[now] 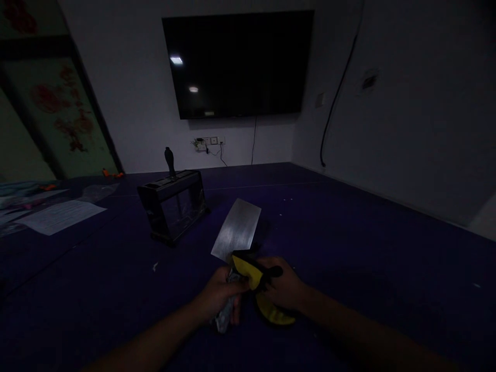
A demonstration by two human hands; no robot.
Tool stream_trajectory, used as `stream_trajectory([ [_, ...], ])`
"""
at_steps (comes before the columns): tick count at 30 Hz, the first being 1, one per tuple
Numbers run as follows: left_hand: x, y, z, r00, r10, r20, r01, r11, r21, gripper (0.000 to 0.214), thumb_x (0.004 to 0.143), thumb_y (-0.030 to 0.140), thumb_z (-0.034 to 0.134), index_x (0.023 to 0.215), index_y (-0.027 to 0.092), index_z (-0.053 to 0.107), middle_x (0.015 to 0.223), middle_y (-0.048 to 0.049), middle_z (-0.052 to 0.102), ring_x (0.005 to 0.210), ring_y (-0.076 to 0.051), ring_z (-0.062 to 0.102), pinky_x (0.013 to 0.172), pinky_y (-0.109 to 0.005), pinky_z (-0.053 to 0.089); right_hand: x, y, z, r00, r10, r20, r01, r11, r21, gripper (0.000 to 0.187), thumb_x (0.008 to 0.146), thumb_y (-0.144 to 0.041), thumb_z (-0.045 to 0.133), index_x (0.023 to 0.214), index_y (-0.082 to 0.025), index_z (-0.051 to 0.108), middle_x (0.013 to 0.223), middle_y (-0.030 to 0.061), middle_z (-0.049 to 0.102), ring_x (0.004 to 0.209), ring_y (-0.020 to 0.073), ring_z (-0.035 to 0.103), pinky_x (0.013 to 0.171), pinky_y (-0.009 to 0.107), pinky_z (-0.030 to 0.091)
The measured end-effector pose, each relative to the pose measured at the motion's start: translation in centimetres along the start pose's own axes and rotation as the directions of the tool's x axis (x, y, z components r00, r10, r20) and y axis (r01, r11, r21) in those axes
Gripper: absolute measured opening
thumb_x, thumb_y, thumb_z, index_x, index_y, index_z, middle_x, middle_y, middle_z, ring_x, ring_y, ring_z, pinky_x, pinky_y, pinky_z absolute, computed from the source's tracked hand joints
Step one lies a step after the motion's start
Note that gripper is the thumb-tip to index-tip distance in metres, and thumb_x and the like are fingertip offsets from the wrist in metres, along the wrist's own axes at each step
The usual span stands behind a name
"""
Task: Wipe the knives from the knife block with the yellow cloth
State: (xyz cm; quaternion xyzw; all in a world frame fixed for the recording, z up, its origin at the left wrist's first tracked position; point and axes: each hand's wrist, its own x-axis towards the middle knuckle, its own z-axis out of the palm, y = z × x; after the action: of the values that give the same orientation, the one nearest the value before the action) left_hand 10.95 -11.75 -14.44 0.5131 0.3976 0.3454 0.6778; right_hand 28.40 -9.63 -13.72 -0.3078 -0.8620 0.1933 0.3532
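A cleaver with a broad steel blade point(237, 228) points away from me over the dark blue table point(349, 248). My right hand point(284, 288) is closed round its black handle, with a yellow cloth point(271, 310) bunched at the handle and hanging below the hand. My left hand point(220, 295) is closed on a grey crumpled rag point(225, 315) right beside the handle. Both hands sit close together near the table's front edge.
A black knife block point(174, 204) with a clear side stands left of the blade, one dark knife handle point(170, 161) sticking up from it. Papers point(58, 216) lie at the far left. A dark wall-mounted TV point(238, 64) hangs on the wall ahead.
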Motion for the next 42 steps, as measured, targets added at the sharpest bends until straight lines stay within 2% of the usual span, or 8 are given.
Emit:
stream_trajectory([
  [7, -0.1, 0.0, 0.0, 1.000, 0.012, 0.006, -0.012, 1.000, 0.008, 0.025, 0.063, 0.034, 0.064, 0.069, 0.013, 0.052, 0.037, 0.0049, 0.048, 0.028, -0.013, 0.048, 0.028, -0.020, 0.035, 0.0, -0.2, -0.2, 0.997, -0.030, 0.067, 0.025, 0.997, 0.077, 0.028, 0.062, -0.010, 0.044, 0.076, -0.021, 0.065, 0.071, -0.0004, 0.067, 0.063, 0.0158, 0.062, 0.062, 0.023, 0.048],
  [14, -0.4, -0.1, 0.2, 1.000, 0.016, 0.011, -0.016, 0.998, 0.060, 0.032, 0.061, 0.040, 0.067, 0.068, 0.014, 0.051, 0.036, 0.0042, 0.049, 0.029, -0.013, 0.048, 0.029, -0.019, 0.036, 0.0, -0.2, -0.3, 0.989, 0.005, 0.148, -0.044, 0.965, 0.257, 0.026, 0.065, -0.015, 0.043, 0.076, -0.021, 0.066, 0.071, 0.0004, 0.067, 0.066, 0.0175, 0.061, 0.064, 0.027, 0.049],
  [18, -0.6, 0.1, 0.3, 1.000, 0.006, 0.025, -0.009, 0.996, 0.093, 0.032, 0.062, 0.040, 0.066, 0.070, 0.013, 0.051, 0.036, 0.0030, 0.051, 0.029, -0.012, 0.047, 0.029, -0.018, 0.035, 0.0, -0.2, -0.5, 0.988, 0.000, 0.151, -0.038, 0.969, 0.246, 0.021, 0.068, -0.018, 0.048, 0.077, -0.021, 0.066, 0.075, 0.0008, 0.068, 0.068, 0.0174, 0.062, 0.065, 0.026, 0.049],
  [22, -0.9, 0.3, 0.3, 0.999, 0.030, 0.025, -0.032, 0.993, 0.110, 0.031, 0.061, 0.038, 0.067, 0.070, 0.013, 0.051, 0.036, 0.0042, 0.050, 0.028, -0.012, 0.046, 0.029, -0.019, 0.035, 0.0, -0.6, -0.8, 0.985, -0.091, 0.144, 0.062, 0.979, 0.196, 0.024, 0.071, -0.018, 0.050, 0.089, -0.020, 0.065, 0.084, 0.0024, 0.067, 0.073, 0.0175, 0.063, 0.068, 0.026, 0.049],
  [28, -0.8, 0.3, 0.1, 0.999, 0.039, 0.001, -0.039, 0.989, 0.143, 0.035, 0.062, 0.039, 0.067, 0.078, 0.011, 0.053, 0.038, 0.0043, 0.051, 0.027, -0.011, 0.045, 0.028, -0.018, 0.034, 0.0, 0.0, -0.4, 0.985, -0.129, 0.116, 0.114, 0.985, 0.126, 0.018, 0.071, -0.018, 0.053, 0.085, -0.017, 0.064, 0.079, 0.0040, 0.066, 0.069, 0.0160, 0.062, 0.064, 0.024, 0.048],
  [32, -0.5, 0.3, 0.0, 1.000, 0.015, 0.018, -0.017, 0.989, 0.145, 0.036, 0.062, 0.040, 0.066, 0.078, 0.011, 0.053, 0.037, 0.0041, 0.051, 0.028, -0.012, 0.046, 0.028, -0.019, 0.034, 0.0, 0.3, -0.3, 0.986, -0.120, 0.114, 0.103, 0.984, 0.146, 0.018, 0.071, -0.017, 0.053, 0.085, -0.017, 0.064, 0.081, 0.0039, 0.067, 0.071, 0.0163, 0.062, 0.066, 0.024, 0.049],
  [38, -0.1, -0.1, -0.5, 1.000, 0.000, 0.028, -0.003, 0.993, 0.117, 0.038, 0.063, 0.038, 0.066, 0.085, 0.011, 0.052, 0.038, 0.0047, 0.052, 0.028, -0.014, 0.048, 0.027, -0.020, 0.035, 0.0, 0.2, -0.3, 0.988, -0.083, 0.128, 0.063, 0.985, 0.158, 0.030, 0.066, -0.008, 0.051, 0.091, -0.017, 0.064, 0.086, 0.0033, 0.068, 0.076, 0.0171, 0.063, 0.071, 0.026, 0.048],
  [42, -0.1, -0.1, -0.5, 1.000, -0.017, 0.022, 0.014, 0.992, 0.125, 0.035, 0.064, 0.038, 0.066, 0.082, 0.010, 0.053, 0.038, 0.0037, 0.052, 0.029, -0.014, 0.048, 0.028, -0.020, 0.035, -0.1, 0.6, -0.2, 0.990, -0.066, 0.125, 0.041, 0.981, 0.187, 0.030, 0.069, -0.009, 0.050, 0.095, -0.018, 0.063, 0.088, 0.0025, 0.068, 0.077, 0.0170, 0.063, 0.072, 0.027, 0.049],
])
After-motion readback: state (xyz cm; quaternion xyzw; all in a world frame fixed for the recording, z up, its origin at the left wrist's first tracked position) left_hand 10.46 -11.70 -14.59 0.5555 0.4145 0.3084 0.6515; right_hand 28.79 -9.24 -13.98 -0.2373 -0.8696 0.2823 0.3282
